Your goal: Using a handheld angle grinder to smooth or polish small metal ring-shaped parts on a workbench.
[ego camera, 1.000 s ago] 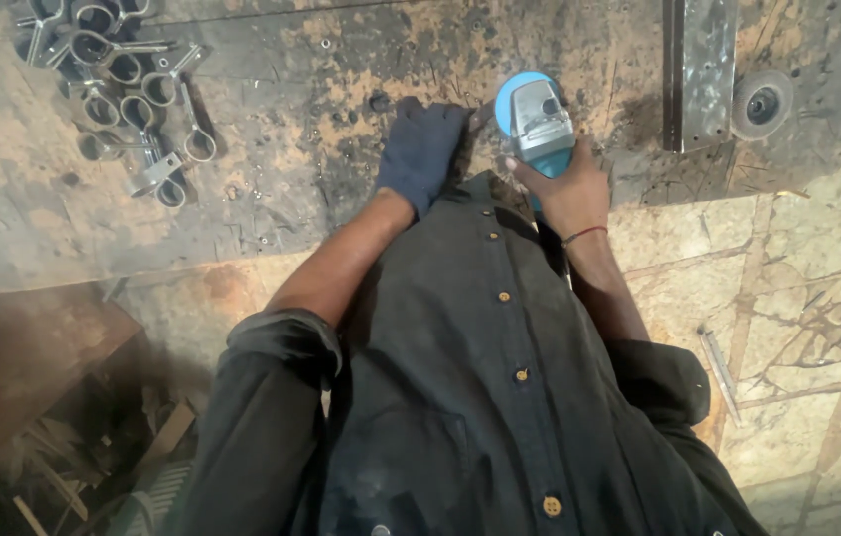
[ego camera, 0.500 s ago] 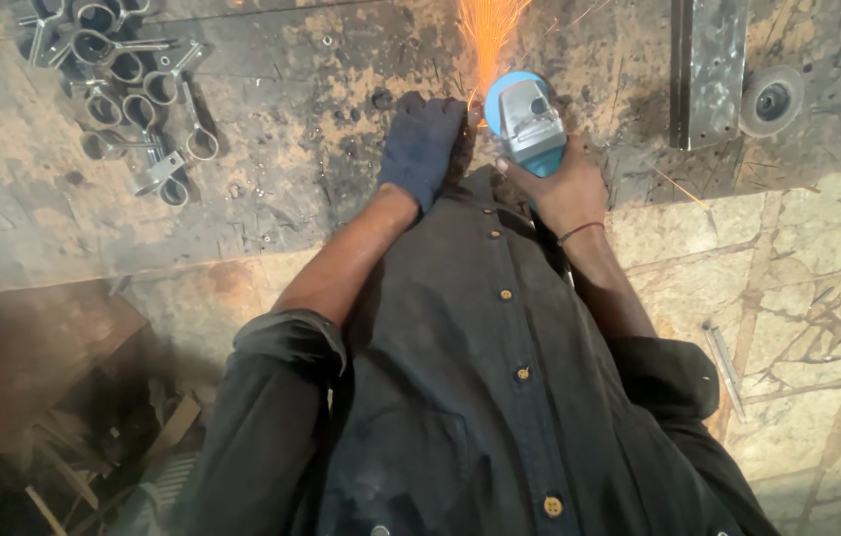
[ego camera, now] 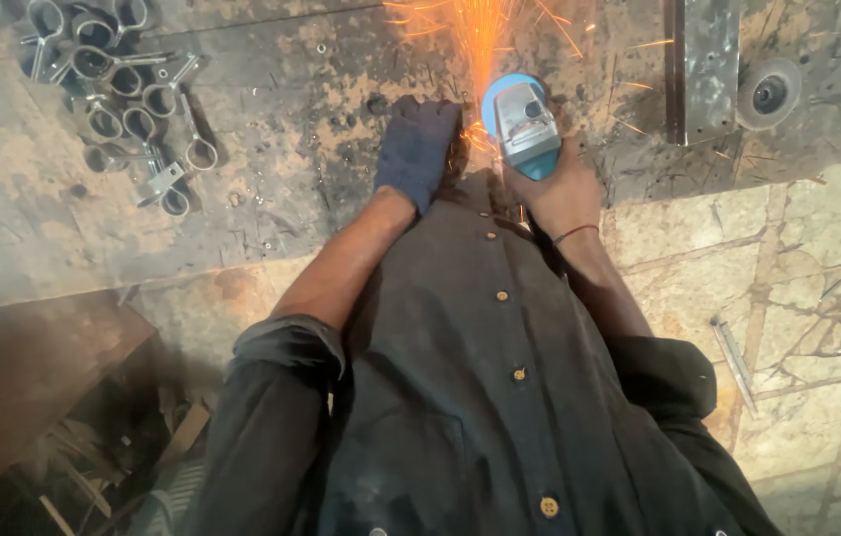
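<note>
**Grinder throwing sparks at the bench edge**

Nearest the camera is the person's dark buttoned shirt point(ego camera: 480, 397), sleeves rolled up above the elbows, filling the lower middle of the view. To the right of it lies a cracked stone floor point(ego camera: 798, 328) with a thin metal rod point(ego camera: 735, 359) resting on it; to the lower left, dim scraps of wood point(ego camera: 93, 447) sit in shadow.

Both forearms reach forward to the worn, scorched bench point(ego camera: 272, 179). The left hand point(ego camera: 418, 151), in a dark blue glove, lies palm down with fingers together, pressing on the bench surface; whatever is under it is hidden, so I cannot tell if it grips anything. The right hand point(ego camera: 561, 189), bare and with a thin band at the wrist, is wrapped closed around the body of a light blue angle grinder point(ego camera: 520, 124), just beside the gloved hand. The grinder's head points away from the person, and its working end meets the bench between the two hands.

From that spot a fan of orange sparks point(ego camera: 485, 40) shoots away toward the far edge.

Farther off, at the far left, lies a heap of small metal ring clamps point(ego camera: 123, 89). At the far right lies a flat steel bar point(ego camera: 710, 65), and just beside it a round grinding disc point(ego camera: 768, 94).
</note>
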